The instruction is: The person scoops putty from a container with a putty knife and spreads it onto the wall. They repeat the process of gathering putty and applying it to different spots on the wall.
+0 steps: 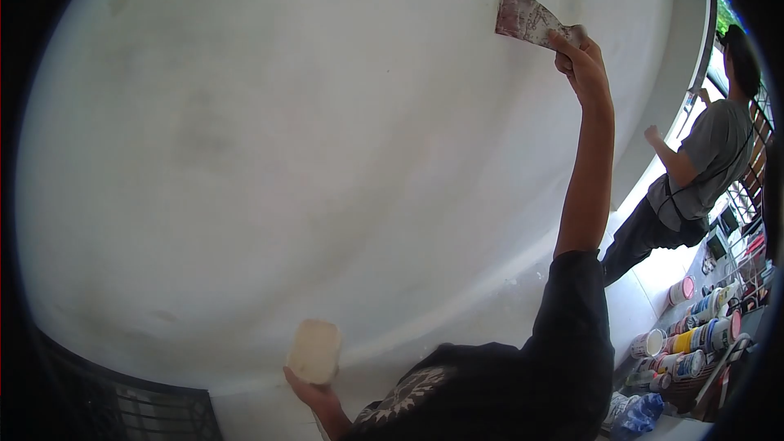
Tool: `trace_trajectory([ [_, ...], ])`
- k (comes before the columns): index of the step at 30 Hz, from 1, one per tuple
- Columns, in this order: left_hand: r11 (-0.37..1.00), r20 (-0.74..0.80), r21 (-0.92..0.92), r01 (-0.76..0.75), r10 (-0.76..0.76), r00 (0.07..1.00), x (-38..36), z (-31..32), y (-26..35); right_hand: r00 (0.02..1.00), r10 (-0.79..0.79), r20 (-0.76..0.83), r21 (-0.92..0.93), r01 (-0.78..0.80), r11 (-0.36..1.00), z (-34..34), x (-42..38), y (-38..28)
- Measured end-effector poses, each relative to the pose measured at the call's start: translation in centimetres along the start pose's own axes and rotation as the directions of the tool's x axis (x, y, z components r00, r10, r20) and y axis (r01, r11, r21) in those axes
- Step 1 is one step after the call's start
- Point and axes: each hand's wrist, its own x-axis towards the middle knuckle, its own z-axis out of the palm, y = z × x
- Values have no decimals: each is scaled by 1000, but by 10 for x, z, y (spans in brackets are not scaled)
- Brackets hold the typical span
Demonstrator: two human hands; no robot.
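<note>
My right hand [584, 65] is raised high at the wall and closed round the handle of a putty knife [527, 18]. Its wide blade points left, close to the white wall [367, 155], and is smeared with reddish-brown and white marks. Low in the view, my left hand [314, 398] holds a cream-coloured block-like piece with rounded corners [315, 351] from below. Whether this piece is a tub, a lid or a sponge, I cannot tell. Grey, smudgy patches show across the wall.
At the right a person [702, 155] in a grey shirt stands facing a bright opening. Several paint buckets [686, 363] crowd the floor at lower right, with a blue plastic bag [639, 416] beside them. A dark grille [155, 412] shows at lower left.
</note>
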Motion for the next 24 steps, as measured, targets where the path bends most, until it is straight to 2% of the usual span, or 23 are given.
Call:
trace_trajectory([
  [7, 1000, 19, -2, 27, -27, 999, 0, 10, -1, 998, -6, -57, -85, 1, 996, 10, -2, -2],
  [14, 1000, 46, -9, 18, -17, 999, -7, 13, -3, 999, -37, -10, -111, 36, 993, 14, -11, -11],
  [17, 999, 42, -47, 17, -15, 999, -9, 11, 6, 995, -56, -84, -114, 46, 992, 33, -36, -31],
  [19, 1000, 37, -17, -4, 5, 999, -14, 10, 15, 972, -94, -217, -127, 68, 990, 47, -54, -45],
  [20, 1000, 38, -23, -15, 15, 999, -16, 8, 19, 972, -100, -214, -118, 76, 990, 54, -63, -49],
  [22, 1000, 35, -15, 0, 1, 999, -18, 0, 21, 885, -276, -376, -231, 199, 952, 70, -82, -47],
  [24, 1000, 28, -26, -3, 4, 1000, -17, -4, 22, 738, -568, -364, -538, 331, 775, 84, -95, -42],
])
